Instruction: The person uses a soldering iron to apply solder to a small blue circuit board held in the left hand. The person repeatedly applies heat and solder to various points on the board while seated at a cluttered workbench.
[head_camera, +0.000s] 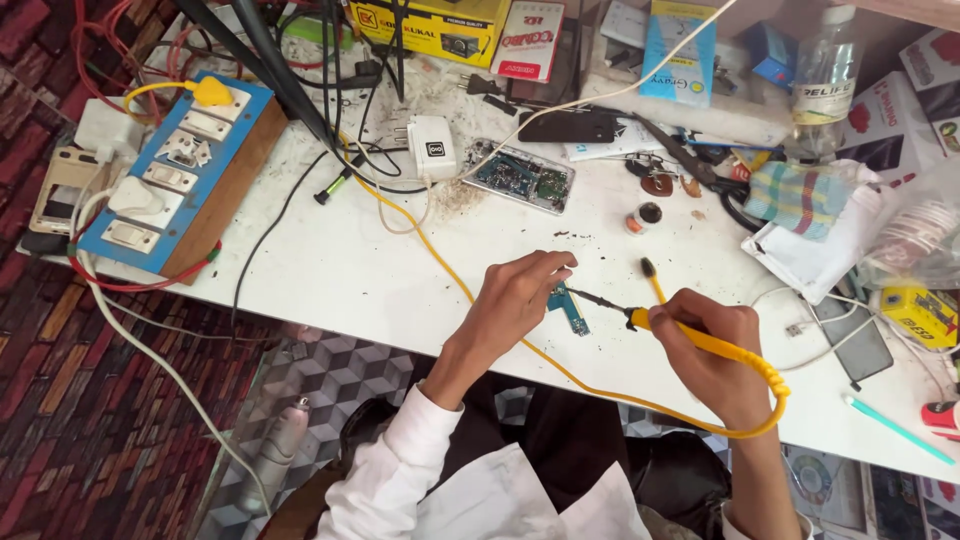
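Observation:
My left hand (515, 295) pinches a small blue circuit board (570, 310) against the white table (340, 270). My right hand (715, 355) grips a yellow-handled soldering iron (700, 340), whose dark tip (585, 296) touches the top of the board. The iron's yellow cord (430, 250) loops under my right wrist and runs back across the table toward the far left.
A blue-and-wood switch board with sockets (170, 170) sits at the left. An opened phone (520, 177), a white charger (432, 147), a small solder tin (645, 215), a yellow-handled brush (652, 280), a checked cloth (800, 195), boxes and a plastic bottle (825, 75) crowd the back and right.

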